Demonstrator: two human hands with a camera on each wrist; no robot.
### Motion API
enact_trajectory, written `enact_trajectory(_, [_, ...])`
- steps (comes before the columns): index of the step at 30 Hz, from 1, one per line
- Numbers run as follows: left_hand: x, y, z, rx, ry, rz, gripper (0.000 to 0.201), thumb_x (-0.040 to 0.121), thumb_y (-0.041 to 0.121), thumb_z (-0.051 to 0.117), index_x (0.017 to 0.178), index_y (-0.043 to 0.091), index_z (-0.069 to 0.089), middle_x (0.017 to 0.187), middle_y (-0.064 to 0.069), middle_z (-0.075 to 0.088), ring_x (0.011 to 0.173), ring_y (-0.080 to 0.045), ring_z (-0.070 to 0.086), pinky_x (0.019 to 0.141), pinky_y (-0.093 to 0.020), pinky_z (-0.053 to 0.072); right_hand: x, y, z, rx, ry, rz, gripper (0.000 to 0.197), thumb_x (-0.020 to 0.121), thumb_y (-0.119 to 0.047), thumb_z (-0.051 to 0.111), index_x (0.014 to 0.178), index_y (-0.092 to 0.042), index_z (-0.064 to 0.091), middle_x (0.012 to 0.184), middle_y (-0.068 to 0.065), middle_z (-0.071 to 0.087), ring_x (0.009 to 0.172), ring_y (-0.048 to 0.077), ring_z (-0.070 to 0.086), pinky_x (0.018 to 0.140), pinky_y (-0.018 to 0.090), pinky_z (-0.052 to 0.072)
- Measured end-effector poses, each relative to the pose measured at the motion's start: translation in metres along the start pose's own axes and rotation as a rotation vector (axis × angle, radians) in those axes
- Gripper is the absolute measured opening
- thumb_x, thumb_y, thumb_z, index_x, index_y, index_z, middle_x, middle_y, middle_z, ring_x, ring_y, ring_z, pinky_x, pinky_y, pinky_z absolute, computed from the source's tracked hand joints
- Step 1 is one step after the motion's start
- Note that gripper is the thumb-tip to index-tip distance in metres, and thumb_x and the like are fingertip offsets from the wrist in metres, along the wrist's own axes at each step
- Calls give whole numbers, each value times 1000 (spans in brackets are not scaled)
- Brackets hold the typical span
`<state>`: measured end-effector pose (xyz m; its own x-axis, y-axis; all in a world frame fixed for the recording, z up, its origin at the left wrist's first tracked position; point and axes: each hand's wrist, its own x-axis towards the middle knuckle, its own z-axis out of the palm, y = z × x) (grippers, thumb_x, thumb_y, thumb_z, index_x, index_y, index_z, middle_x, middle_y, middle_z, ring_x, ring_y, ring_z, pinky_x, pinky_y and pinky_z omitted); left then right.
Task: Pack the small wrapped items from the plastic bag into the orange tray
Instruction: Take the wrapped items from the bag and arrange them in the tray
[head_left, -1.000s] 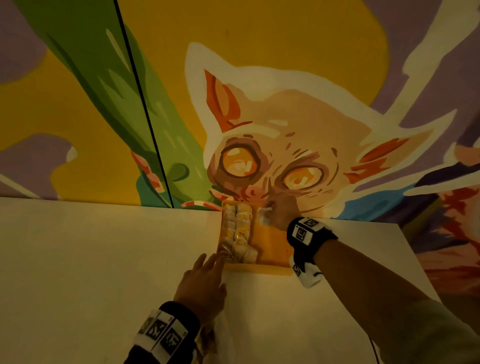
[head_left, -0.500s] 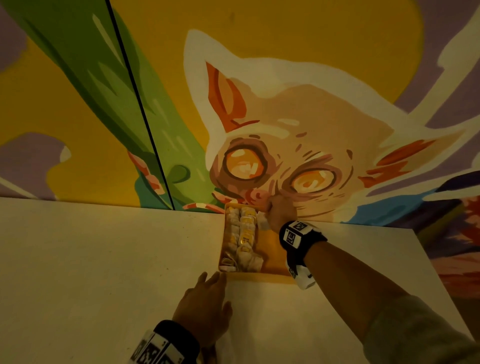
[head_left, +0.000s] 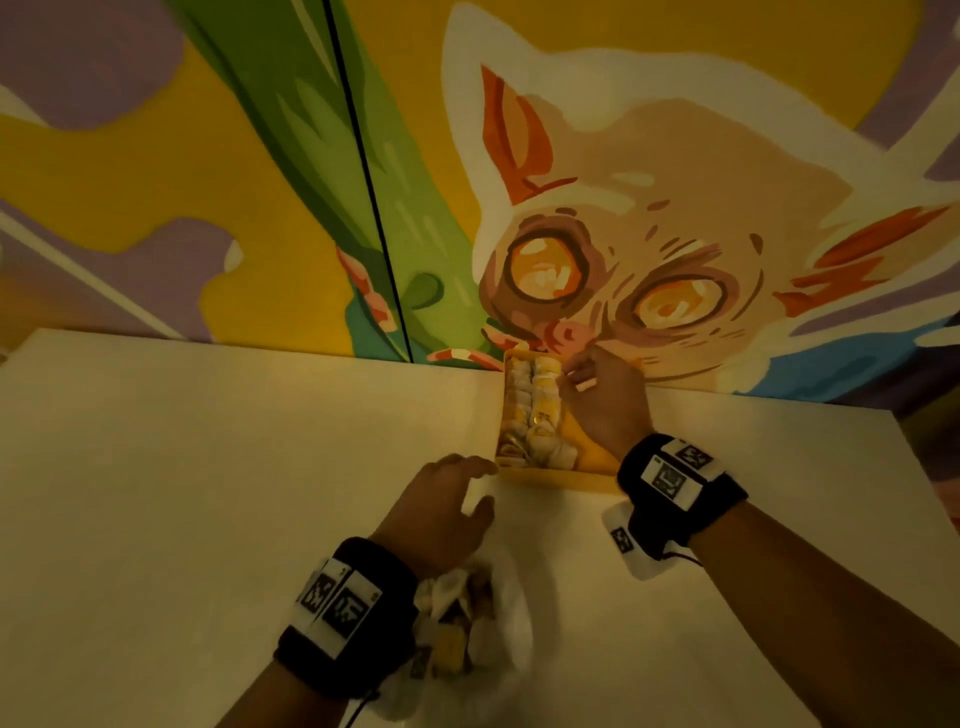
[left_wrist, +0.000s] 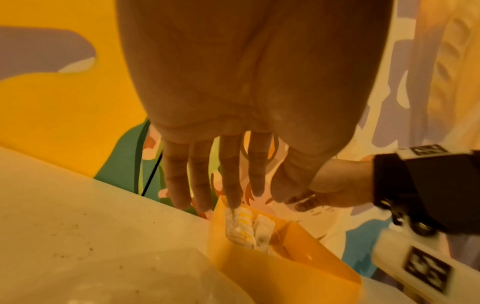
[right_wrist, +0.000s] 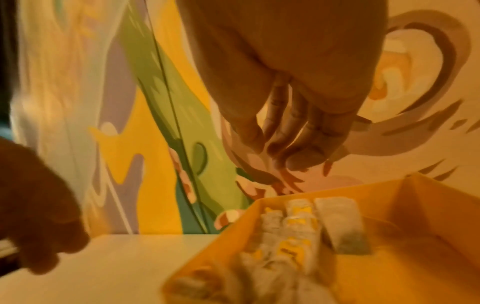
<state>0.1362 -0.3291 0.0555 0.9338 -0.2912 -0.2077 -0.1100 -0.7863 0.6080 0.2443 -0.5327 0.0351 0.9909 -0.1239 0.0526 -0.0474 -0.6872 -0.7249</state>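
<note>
Head view puts my right hand (head_left: 605, 397) over the far end of the tray (head_left: 558, 477), grip loosely curled; a pale packet (head_left: 586, 385) shows at the fingertips, but the right wrist view shows those fingers (right_wrist: 298, 148) apparently bare above the tray, so I cannot tell whether it is pinched or already lying there. My left hand (head_left: 441, 506) rests on the counter (head_left: 208, 467) just beside the tray's near left corner, fingers spread and holding nothing. Wrapped items (head_left: 530, 410) fill the tray's left side in two rows; the right side is mostly bare. More items wait in the bag (head_left: 467, 623) under my left wrist. I judge them light, soft and crinkly, likely to slip; best pinched across the middle, one at a time. Bag film may cling and drag. Behind the tray a painted wall (head_left: 675, 208) stands close, limiting reach beyond it.
</note>
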Motion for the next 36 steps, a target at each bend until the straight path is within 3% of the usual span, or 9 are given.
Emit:
enact_trajectory(5, [-29,-16,-7,19,-62,-50,25,94,19,54,118,20,64,109,4,67,85,-10,62,76,-18,48,-67,-20,10,81,-157,-1,9,87,-22,69,93,-23,62,76,-16,61,65,-2,57,52,10,39])
enact_trajectory(9, [-49,-24,10,153,-255,-111,28,96,25,51,120,14,60,121,-4,61,106,-23,59,84,-26,45,-118,-16,23,124,-307,-73,8,85,-17,68,90,-22,63,75,-14,62,69,-1,59,61,14,47])
enact_trajectory(12, [-55,-30,33,228,-363,-107,36,95,28,54,128,14,54,130,-5,55,119,-25,53,95,-28,43,-152,-12,28,110,-446,-101,9,85,-17,67,88,-24,64,76,-12,64,72,9,64,67,29,56])
enact_trajectory(19, [-62,-38,75,303,-399,-50,74,81,35,69,144,20,33,146,-9,37,135,-33,34,113,-42,31,-199,-2,21,-89,-765,-134,17,87,-24,60,103,-21,66,105,1,68,94,20,64,82,34,53])
enact_trajectory(21, [-63,-48,81,291,-384,-30,58,83,36,67,133,20,45,136,-12,45,125,-32,44,106,-41,38,-203,0,19,-154,-791,-129,25,88,-31,60,110,-22,65,114,1,65,101,21,62,87,34,51])
enact_trajectory(25, [-58,-43,86,-334,-192,-178,19,89,23,65,96,6,58,77,-15,58,71,-28,57,64,-35,52,-204,1,19,-216,-772,-130,28,89,-26,59,117,-24,63,122,1,62,111,21,58,93,33,49])
enact_trajectory(27, [-63,-40,82,-236,-161,-178,12,92,16,60,97,5,59,74,-13,59,65,-26,57,57,-30,50,-203,0,19,-229,-763,-122,29,90,-25,59,118,-23,63,121,1,62,111,21,58,92,33,49])
enact_trajectory(31, [-69,-54,81,148,-339,-102,49,91,25,48,139,21,39,127,-9,56,113,-31,54,98,-39,44,-205,-3,22,-246,-754,-117,28,89,-27,58,117,-24,62,120,2,63,110,22,58,92,34,49])
enact_trajectory(36, [-69,-62,87,142,-350,-109,48,91,33,48,137,29,36,144,-6,34,132,-31,36,111,-44,35,-207,-4,28,-293,-767,-94,30,86,-33,61,114,-23,62,117,5,63,105,26,61,88,38,53])
